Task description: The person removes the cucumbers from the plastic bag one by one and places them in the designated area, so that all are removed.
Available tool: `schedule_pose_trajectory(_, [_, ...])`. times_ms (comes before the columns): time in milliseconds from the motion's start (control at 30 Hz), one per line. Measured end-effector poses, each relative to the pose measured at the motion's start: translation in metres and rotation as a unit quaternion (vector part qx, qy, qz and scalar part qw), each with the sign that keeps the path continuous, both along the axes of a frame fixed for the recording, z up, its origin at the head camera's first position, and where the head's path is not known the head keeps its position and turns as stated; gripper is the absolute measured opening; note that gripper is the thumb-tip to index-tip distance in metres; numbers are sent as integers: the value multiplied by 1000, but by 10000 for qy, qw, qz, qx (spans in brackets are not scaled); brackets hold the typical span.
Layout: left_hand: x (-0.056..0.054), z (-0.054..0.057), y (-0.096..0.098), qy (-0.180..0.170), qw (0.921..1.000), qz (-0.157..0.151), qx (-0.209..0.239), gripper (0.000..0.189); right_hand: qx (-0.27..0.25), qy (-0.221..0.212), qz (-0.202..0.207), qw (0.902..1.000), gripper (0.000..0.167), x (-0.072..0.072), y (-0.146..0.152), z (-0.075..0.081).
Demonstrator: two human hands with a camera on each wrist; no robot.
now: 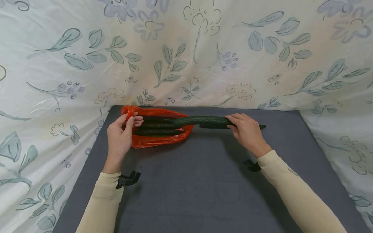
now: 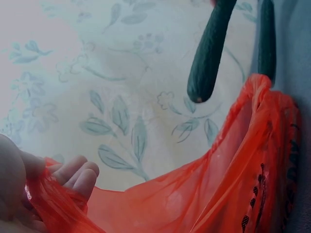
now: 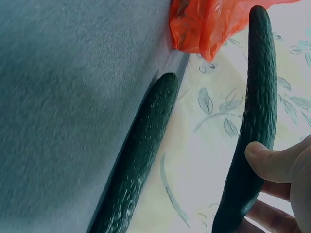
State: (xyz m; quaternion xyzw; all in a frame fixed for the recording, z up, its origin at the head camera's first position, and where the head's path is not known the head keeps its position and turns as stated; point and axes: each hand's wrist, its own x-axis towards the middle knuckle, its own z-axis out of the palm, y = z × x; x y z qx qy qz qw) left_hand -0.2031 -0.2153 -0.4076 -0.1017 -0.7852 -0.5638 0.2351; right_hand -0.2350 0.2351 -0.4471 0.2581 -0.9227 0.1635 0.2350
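My right hand (image 1: 246,131) grips a long dark green cucumber (image 1: 201,120) by its right end, thumb on one side and fingers on the other. Its far end overlaps the mouth of a red plastic bag (image 1: 163,141) in the head view; the left wrist view shows that end raised above the bag's edge. My left hand (image 1: 120,131) pinches the bag's rim at the left. Several cucumbers (image 1: 158,132) lie inside the bag, side by side. Another cucumber (image 3: 141,155) lies on the table under the held one, just right of the bag.
The dark grey table (image 1: 186,181) ends at the back against a hanging floral sheet (image 1: 198,64), which also runs down both sides. A black wrist mount (image 1: 129,179) sits on the left forearm, and a second mount (image 1: 252,165) on the right.
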Motion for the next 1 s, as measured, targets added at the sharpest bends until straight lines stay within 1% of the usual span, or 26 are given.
schedule_pose_trajectory(300, [-3, 2, -2, 0, 10000, -26, 19, 26, -33, 6, -130, 9999, 42, 5, 17, 4])
schedule_pose_trajectory(733, [-8, 1, -4, 30, 10000, -72, 24, 26, 76, -168, -281, 9994, 43, 10, 35, 5])
schedule_pose_trajectory(867, [-10, 1, -5, 46, 9999, -97, -4, 26, 70, -199, -320, 9993, 44, 12, 43, 3])
schedule_pose_trajectory(1000, [-11, 2, -5, 43, 9999, -91, -42, 26, 53, -106, -316, 9994, 45, 12, 50, 0])
